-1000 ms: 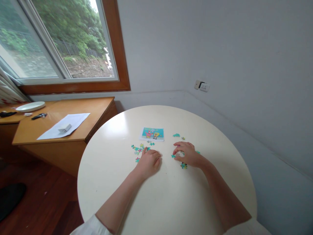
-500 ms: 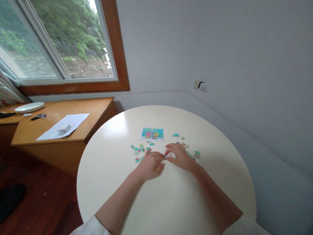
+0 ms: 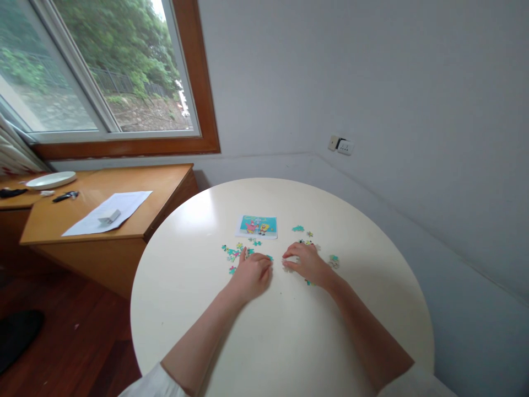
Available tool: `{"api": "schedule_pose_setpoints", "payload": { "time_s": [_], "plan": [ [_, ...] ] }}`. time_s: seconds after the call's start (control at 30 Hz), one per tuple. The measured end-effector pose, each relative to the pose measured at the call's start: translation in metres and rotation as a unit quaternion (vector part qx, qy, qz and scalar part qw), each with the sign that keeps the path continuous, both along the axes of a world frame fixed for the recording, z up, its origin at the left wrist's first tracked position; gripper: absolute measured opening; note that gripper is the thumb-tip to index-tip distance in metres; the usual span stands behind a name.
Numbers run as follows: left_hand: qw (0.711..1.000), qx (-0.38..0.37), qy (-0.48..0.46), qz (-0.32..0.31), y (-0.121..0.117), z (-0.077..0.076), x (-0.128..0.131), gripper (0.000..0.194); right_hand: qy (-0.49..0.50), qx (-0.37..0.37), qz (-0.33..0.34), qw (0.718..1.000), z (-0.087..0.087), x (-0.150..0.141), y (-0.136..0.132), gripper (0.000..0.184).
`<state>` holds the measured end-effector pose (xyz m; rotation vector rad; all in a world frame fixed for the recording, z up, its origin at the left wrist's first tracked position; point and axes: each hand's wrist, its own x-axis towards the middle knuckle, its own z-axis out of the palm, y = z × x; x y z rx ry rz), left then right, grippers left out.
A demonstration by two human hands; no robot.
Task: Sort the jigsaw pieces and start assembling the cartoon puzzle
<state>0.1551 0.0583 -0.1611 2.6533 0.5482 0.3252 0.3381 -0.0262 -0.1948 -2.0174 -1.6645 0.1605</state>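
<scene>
My left hand (image 3: 251, 277) rests low over the white table, fingers closed with a teal jigsaw puzzle piece (image 3: 270, 258) at the fingertips. Just right of it, my right hand (image 3: 306, 263) is curved, with thumb and forefinger apart. Pale puzzle pieces show partly beneath its fingers. Beyond my left hand lies a cluster of small teal, yellow and pink puzzle pieces (image 3: 233, 253), partly covered by the hand. Further loose pieces (image 3: 334, 261) lie right of my right hand. A cartoon picture card (image 3: 259, 226) lies flat behind both hands.
The round white table (image 3: 190, 309) stands by the wall, which carries a socket (image 3: 345, 146). To the left, a wooden desk (image 3: 165, 179) bears a paper sheet (image 3: 132, 203), a small white box (image 3: 109, 216) and a white plate (image 3: 52, 180). A window is above.
My right hand brought a teal puzzle piece left to my left hand, then drew back slightly to the right. The teal piece now sits at my left fingertips.
</scene>
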Motion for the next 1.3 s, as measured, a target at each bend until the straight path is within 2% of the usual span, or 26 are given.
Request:
{"api": "schedule_pose_setpoints", "payload": {
  "time_s": [0.17,0.37,0.53,0.83,1.1,1.3],
  "plan": [
    [0.998,0.015,0.008,0.056,0.0010,0.0017,0.0011,0.025,0.004,-0.010,-0.010,1.000,0.0026,-0.0022,0.0012,0.009],
    [0.995,0.027,0.023,0.088,0.0019,0.0036,0.0002,0.026,-0.008,-0.006,-0.028,1.000,0.0041,-0.0056,-0.0002,0.009],
    [0.992,0.029,0.022,0.123,0.0034,0.0023,-0.0002,0.025,0.015,-0.006,-0.010,1.000,0.0039,-0.0075,0.0018,0.007],
    [0.991,0.029,0.022,0.132,0.0046,-0.0010,-0.0006,0.025,0.018,0.027,0.007,0.999,0.0020,-0.0081,0.0048,0.014],
    [0.991,0.030,0.026,0.127,0.0050,-0.0002,-0.0009,0.024,0.026,0.040,-0.028,0.998,-0.0016,-0.0071,0.0070,0.013],
    [0.991,0.032,0.026,0.126,0.0053,-0.0014,-0.0006,0.024,0.022,0.032,-0.050,0.998,0.0021,-0.0068,0.0067,0.011]
  ]
}}
